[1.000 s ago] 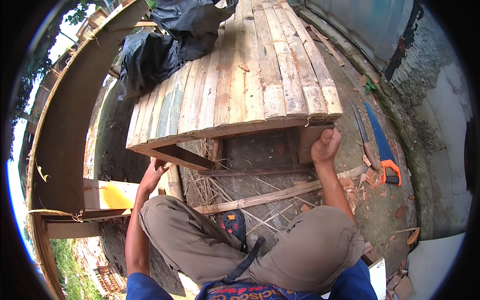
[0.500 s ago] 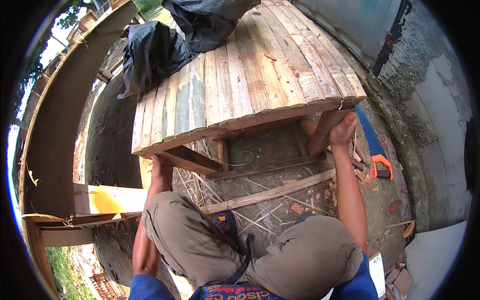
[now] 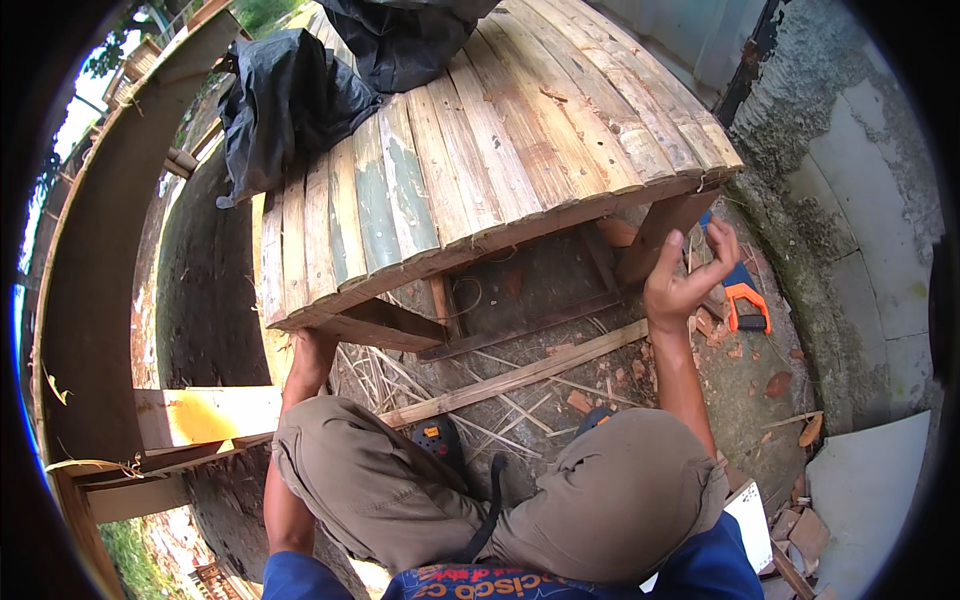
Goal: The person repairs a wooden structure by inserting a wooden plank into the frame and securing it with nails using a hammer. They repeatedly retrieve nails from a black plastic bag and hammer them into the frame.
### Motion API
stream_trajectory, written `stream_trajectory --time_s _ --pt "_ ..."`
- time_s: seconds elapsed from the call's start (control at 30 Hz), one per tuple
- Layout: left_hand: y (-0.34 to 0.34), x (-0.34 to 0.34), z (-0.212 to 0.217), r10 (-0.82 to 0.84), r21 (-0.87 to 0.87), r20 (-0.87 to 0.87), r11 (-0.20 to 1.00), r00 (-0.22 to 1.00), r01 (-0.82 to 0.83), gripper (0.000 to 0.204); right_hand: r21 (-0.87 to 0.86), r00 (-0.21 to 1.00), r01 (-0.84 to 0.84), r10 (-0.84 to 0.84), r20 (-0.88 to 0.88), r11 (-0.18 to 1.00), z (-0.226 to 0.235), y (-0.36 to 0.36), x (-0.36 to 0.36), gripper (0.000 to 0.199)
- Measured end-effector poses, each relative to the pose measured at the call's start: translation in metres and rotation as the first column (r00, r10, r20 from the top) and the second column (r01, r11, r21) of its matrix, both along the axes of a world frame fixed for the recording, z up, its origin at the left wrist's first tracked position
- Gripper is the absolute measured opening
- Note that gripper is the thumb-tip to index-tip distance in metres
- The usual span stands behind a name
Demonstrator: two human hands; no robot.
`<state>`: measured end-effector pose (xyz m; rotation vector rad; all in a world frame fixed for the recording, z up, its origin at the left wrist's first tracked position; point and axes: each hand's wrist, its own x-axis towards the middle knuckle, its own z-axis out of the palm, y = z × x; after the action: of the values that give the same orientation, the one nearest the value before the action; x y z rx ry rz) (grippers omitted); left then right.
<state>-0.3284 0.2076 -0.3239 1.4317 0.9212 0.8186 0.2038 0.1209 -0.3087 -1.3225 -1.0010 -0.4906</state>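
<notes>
A low table [image 3: 455,165] topped with bamboo slats, some with worn green paint, stands in front of me. My left hand [image 3: 312,352] is up against its near left corner, gripping under the edge beside the leg [image 3: 380,325]; most of its fingers are hidden there. Just off the near right leg [image 3: 668,235], my right hand [image 3: 690,280] is raised with thumb and fingers apart and nothing in it. Behind that hand, a handsaw with an orange handle [image 3: 746,305] and blue blade lies on the ground, partly covered by the fingers.
Black plastic sheeting [image 3: 290,115] lies on the table's far left. A wooden frame [image 3: 105,270] stands at left, a rough wall [image 3: 830,190] at right. Under the table is a dark framed panel [image 3: 530,290]. A long wood strip [image 3: 520,375] and shavings litter the ground.
My right hand has let go of the table's right leg and opened beside it. My left hand stays at the left corner. The whole view has shifted slightly.
</notes>
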Motion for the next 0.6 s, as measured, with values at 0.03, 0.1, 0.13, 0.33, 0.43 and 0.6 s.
stream_trajectory --time_s 0.03,0.1,0.13,0.33,0.43,0.6 --pt "0.001 0.01 -0.004 0.019 -0.019 0.033 1.0 0.999 -0.018 0.11 -0.005 0.991 -0.118 0.118 0.06 0.993 -0.007 -0.023 -0.018 0.031" --pt "0.004 -0.037 -0.034 0.189 0.027 -0.126 0.982 0.974 -0.187 0.112 -0.205 0.912 -0.399 0.41 0.014 0.894 -0.03 -0.038 -0.07 0.03" --pt "0.008 -0.024 -0.036 0.166 0.008 -0.05 0.986 0.985 -0.166 0.112 -0.428 0.859 -0.409 0.498 0.116 0.806 -0.04 -0.031 -0.07 0.033" --pt "0.004 -0.001 -0.022 0.159 -0.004 0.142 0.987 0.977 -0.16 0.114 -0.856 0.711 -0.2 0.671 0.208 0.478 -0.116 0.119 -0.075 0.074" --pt "0.001 -0.012 -0.013 0.129 0.006 0.058 0.991 0.99 -0.13 0.116 -0.875 0.676 -0.329 0.736 0.046 0.356 -0.15 0.153 -0.087 0.085" --pt "-0.014 0.011 0.004 0.21 0.099 -0.129 0.975 0.969 -0.198 0.121 -0.85 0.723 -0.343 0.69 0.032 0.4 -0.172 0.155 -0.099 0.068"
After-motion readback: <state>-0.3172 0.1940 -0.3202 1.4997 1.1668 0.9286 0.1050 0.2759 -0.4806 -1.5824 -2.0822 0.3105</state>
